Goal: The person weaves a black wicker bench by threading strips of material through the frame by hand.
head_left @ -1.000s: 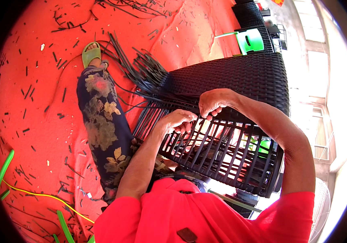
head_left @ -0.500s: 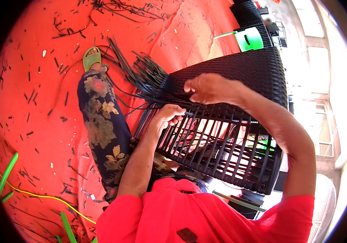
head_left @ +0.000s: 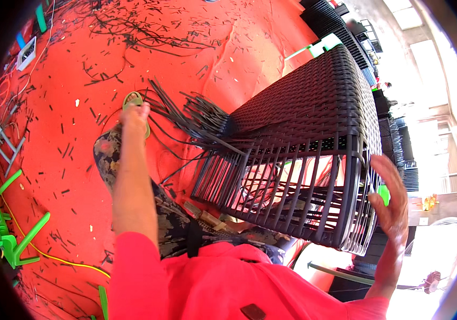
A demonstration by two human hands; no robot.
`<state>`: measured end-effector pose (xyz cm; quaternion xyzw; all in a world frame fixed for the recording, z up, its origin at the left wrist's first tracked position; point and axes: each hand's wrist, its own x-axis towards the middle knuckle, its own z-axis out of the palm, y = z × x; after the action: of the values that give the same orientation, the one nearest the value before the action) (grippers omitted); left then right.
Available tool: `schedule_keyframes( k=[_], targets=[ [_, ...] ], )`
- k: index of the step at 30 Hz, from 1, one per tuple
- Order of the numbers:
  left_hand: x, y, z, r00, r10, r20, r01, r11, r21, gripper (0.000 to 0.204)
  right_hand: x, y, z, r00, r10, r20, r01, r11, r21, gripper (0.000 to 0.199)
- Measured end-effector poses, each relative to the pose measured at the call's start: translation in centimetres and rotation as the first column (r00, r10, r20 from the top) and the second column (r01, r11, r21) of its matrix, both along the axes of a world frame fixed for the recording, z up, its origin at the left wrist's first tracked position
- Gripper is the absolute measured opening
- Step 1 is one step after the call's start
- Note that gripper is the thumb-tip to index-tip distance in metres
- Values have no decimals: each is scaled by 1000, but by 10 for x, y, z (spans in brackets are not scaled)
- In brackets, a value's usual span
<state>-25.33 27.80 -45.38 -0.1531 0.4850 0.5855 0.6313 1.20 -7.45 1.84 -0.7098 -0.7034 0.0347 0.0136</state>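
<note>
A black woven wicker furniture piece (head_left: 303, 101), tilted in front of me, has a finished weave on its upper face and an open lattice of bare strips (head_left: 287, 186) on the near side. Long loose black strips (head_left: 193, 120) fan out from its left end. My left hand (head_left: 135, 114) is stretched far out to the left, over my sandalled foot and beside the ends of the loose strips. Its fingers are smeared, and whether it holds a strip is unclear. Beside the right end of the wicker piece my right hand (head_left: 391, 200) is raised with fingers apart, holding nothing.
Black strip offcuts (head_left: 148, 37) litter the red floor covering (head_left: 68, 176). Green plastic chairs (head_left: 12, 240) and a yellow cord (head_left: 68, 263) lie at the left. Stacked black wicker pieces (head_left: 327, 21) and a green stool (head_left: 325, 45) stand at the far right.
My left hand has left the lattice and swung out far left. The right hand has moved from the woven face to the right end and opened. The wicker piece appears turned in view.
</note>
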Motion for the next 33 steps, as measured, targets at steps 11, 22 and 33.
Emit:
schedule_keyframes(
  k=[11, 22, 33],
  targets=[
    [100, -163, 85, 60, -52, -997, 951, -300, 73, 16, -3, -41, -28, 997, -77, -9, 77, 996, 36, 56],
    [138, -219, 76, 22, 209, -978, 926, -372, -59, 22, 2, -50, -21, 986, 30, -162, -8, 991, 136, 48],
    [71, -142, -6, -363, 594, -718, 867, -66, -493, 7, 56, -155, -46, 840, -263, -474, 446, 832, 329, 38]
  ],
)
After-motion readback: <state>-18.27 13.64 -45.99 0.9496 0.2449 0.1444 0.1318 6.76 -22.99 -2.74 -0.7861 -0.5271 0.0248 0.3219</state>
